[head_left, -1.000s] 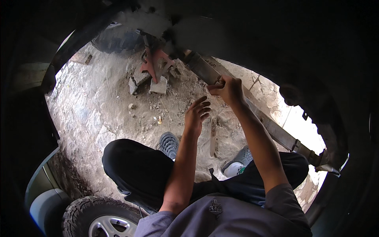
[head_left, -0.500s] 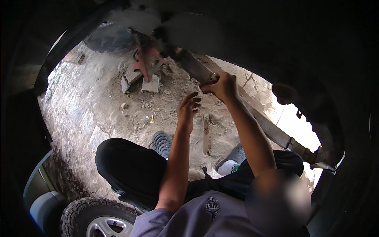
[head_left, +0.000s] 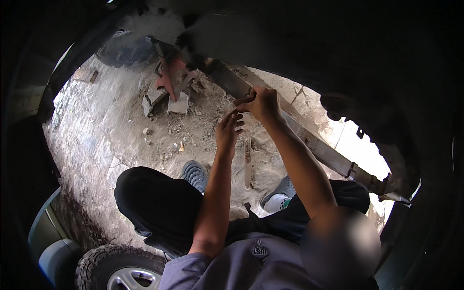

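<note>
My right hand (head_left: 263,104) is closed, fingers pinched together, beside a long flat metal bar (head_left: 314,144) running diagonally under the vehicle. Whatever lies between those fingers is too small and dark to name. Just below and to the left, my left hand (head_left: 226,131) has its fingers bent but apart. Its uppermost fingertip comes up to the fingertips of my right hand; whether they touch is unclear. Bands (head_left: 354,170) wrap the bar toward its lower right end.
A red stand (head_left: 169,79) rests among broken stone blocks (head_left: 178,104) ahead. Dark bodywork surrounds the opening overhead. A tyre (head_left: 94,263) lies at lower left. On the dirt between my shoes (head_left: 195,175) lies a narrow rusty strip (head_left: 248,164).
My left hand has come up closer to the right hand's fingertips. The right hand remains by the bar, its fingers closed. The whole view has shifted slightly.
</note>
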{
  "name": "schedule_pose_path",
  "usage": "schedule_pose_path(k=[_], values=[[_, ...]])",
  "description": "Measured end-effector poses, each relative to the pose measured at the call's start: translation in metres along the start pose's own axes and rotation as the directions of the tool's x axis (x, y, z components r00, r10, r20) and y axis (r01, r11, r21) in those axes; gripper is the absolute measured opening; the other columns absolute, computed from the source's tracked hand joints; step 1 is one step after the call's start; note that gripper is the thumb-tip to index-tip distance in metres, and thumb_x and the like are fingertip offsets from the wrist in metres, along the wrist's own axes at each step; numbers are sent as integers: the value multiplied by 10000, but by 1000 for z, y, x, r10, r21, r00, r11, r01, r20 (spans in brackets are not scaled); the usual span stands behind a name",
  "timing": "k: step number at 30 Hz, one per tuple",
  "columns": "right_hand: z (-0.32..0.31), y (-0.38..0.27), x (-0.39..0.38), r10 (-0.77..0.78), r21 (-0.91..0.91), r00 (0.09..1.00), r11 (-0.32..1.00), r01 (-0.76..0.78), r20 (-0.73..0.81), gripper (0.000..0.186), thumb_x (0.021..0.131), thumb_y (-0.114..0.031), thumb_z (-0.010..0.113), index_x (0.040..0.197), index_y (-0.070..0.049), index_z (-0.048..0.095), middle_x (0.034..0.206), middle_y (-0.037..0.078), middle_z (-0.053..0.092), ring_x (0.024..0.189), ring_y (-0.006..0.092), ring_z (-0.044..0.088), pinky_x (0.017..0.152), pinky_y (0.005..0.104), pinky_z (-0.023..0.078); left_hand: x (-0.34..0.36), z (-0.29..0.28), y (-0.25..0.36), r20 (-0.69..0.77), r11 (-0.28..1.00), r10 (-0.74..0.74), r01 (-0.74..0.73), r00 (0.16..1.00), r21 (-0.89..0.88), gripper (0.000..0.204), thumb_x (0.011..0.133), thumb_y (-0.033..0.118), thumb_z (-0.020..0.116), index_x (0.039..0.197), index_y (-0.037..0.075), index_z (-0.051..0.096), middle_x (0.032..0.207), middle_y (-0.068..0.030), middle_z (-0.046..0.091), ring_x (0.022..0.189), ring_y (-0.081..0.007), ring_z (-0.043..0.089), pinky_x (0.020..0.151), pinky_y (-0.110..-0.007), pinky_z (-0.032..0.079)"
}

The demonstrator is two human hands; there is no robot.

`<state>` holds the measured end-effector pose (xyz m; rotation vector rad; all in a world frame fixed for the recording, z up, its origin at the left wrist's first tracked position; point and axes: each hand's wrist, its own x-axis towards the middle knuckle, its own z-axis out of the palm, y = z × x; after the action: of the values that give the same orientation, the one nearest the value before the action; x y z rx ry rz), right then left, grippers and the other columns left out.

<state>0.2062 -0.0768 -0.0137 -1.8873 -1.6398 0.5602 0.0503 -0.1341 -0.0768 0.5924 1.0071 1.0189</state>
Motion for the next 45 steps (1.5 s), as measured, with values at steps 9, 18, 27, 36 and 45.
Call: schedule_pose_path(k=[9,18,27,36,45], values=[[-25,-20,-7,-23,-43,1000,999,23,-6,455,583,-225,995,833,10,696,795,168,765,773,269,772,709,365,583,-3,9,1,-23,1000,-15,14,1000,-11,381,1104,282,557,1371,35,672,1136,-32,739,962,-125,664,809,-293,510],[-14,-8,1,-83,-157,992,985,67,-100,580,481,-293,1023,876,-4,711,867,198,743,841,364,738,772,421,579,-12,11,-21,-84,995,-90,92,992,29,394,1060,337,606,1335,62,670,1097,-40,738,919,-146,678,813,-326,526],[7,-15,-80,-82,-6,983,997,82,-166,285,835,-205,877,903,-26,666,918,115,788,864,250,781,723,360,577,-30,-2,-27,-36,992,-129,130,991,8,348,1091,352,559,1222,64,703,1012,-39,737,848,-119,664,753,-290,511],[92,34,-159,497,647,856,701,-302,-140,297,988,-290,730,1114,-21,738,903,128,782,815,221,754,750,356,560,-36,-8,-35,87,994,-109,111,990,-19,268,1047,276,672,1151,29,692,981,-26,717,847,-113,663,746,-280,531],[43,9,-144,430,583,888,769,-264,-165,247,1013,-198,693,1189,-27,724,1041,101,772,804,168,744,748,310,569,-8,6,-25,73,976,71,-55,995,-212,238,1077,166,590,1231,-13,559,1088,-137,730,974,-237,744,868,-379,626]])
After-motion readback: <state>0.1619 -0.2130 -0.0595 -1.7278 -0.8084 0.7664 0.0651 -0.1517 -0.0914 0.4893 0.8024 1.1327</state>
